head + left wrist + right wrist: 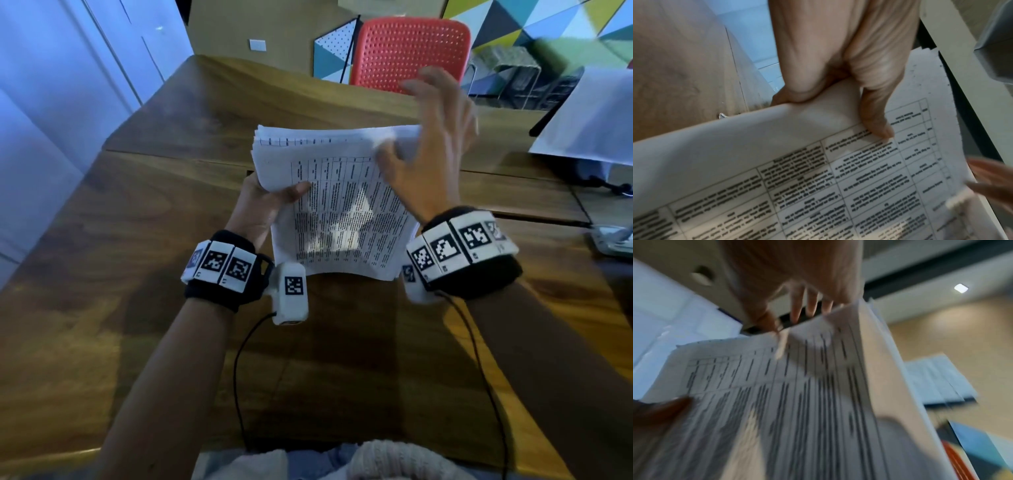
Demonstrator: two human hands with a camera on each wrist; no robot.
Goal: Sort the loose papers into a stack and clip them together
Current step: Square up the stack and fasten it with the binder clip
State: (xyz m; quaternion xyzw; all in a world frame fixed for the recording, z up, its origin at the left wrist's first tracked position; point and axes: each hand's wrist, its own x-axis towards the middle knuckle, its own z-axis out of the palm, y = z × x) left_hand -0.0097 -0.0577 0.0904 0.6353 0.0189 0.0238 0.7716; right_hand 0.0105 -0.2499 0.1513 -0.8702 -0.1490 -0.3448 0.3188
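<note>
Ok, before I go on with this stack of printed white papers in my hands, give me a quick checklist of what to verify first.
1. Left hand grips the stack of printed white papers at its left edge, thumb on top: ok.
2. Sheet edges flush: not ok; the far edges are staggered.
3. Right hand holding the far right corner: cannot tell; it is blurred, fingers spread.
4. Clip on that corner: cannot tell; a small white blurred piece sits by the right thumb.
5. Spare clip at hand: likely ok; a small silvery wire clip lies on the brown wooden table beyond the stack.
</note>
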